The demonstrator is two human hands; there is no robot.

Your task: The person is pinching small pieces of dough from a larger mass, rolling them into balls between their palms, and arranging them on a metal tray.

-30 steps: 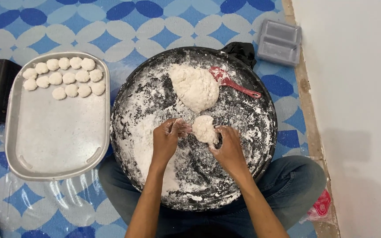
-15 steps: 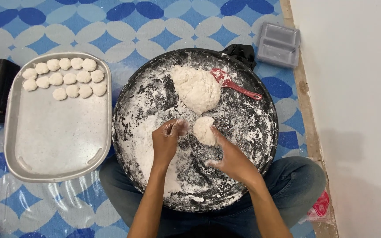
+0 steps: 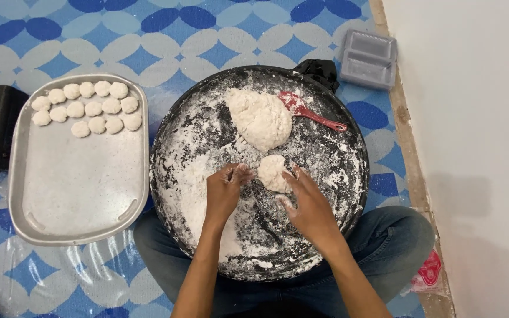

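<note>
Both hands' grip spread beside small dough lump (image 3: 273, 172), pale, floury, rounded, left hand (image 3: 224, 193), right hand (image 3: 308, 203)

A metal tray (image 3: 78, 188) of dough rounds (image 3: 86, 109) lies well left of the fingers. A red spatula (image 3: 310, 112) lies above them, a grey container (image 3: 368, 59) beyond.

Both forearms are bare (no sleeves reach them), the hands (image 3: 266, 197) look floury, and blue jeans (image 3: 396, 241) cover the legs.
</note>
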